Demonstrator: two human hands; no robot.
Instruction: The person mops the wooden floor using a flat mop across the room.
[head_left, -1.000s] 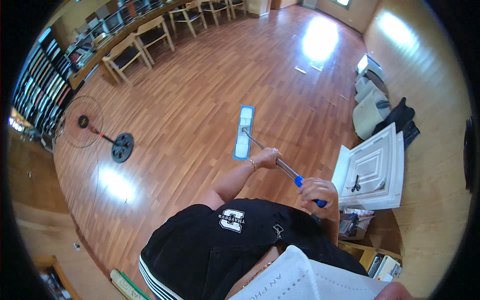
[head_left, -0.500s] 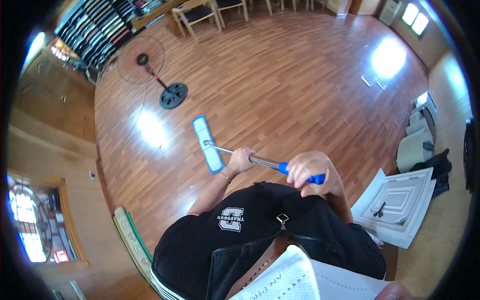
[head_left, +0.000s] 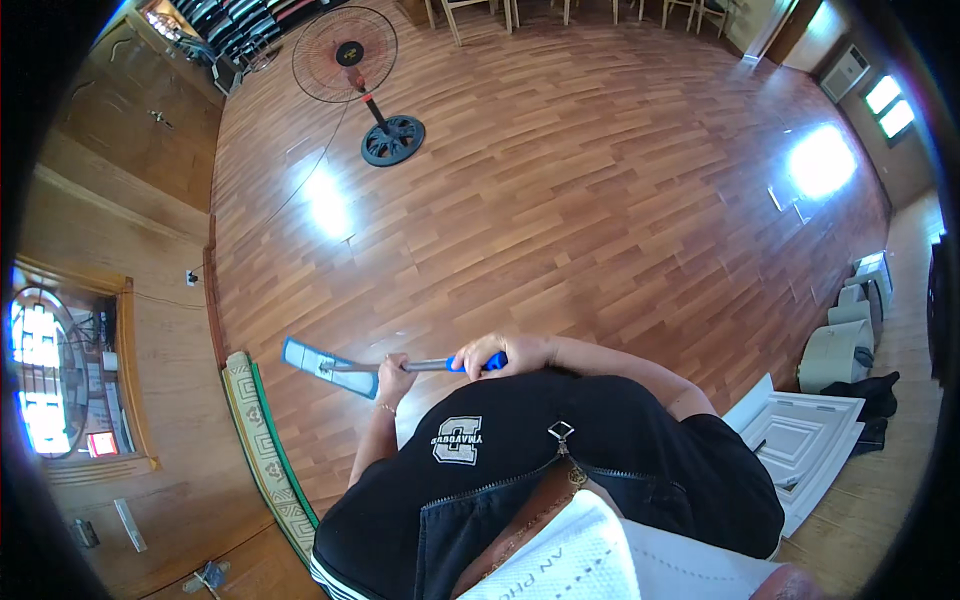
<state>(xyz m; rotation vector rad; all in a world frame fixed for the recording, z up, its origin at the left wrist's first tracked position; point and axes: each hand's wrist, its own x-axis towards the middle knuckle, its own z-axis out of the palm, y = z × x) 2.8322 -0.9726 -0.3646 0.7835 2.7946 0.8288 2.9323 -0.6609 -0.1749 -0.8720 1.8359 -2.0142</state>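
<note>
Head view: The mop head (head_left: 330, 368) was found just beside the green-edged mat (head_left: 262, 430), on the mat's right near its far end. A gap showed between the two. Full contact with the floor (head_left: 560, 230) could not be confirmed.
Left hand: This hand (head_left: 397, 378) was wrapped around the mop pole (head_left: 430, 366), right of the mat and close to the mop head.
Right hand: This hand (head_left: 485, 355) was clamped over the blue grip (head_left: 500, 362), farther right of the mat. The hands were near each other but apart.
Change noted: Half a second earlier, the mop head stood well clear of the mat; it had since come in close beside it.
Bearing on work: The mopping, in this inspector's judgement, had reached the strip bordering the mat, leaving little room on that side.
Standing fan: The fan (head_left: 358, 82) stood beyond the mat, well apart from it.
</note>
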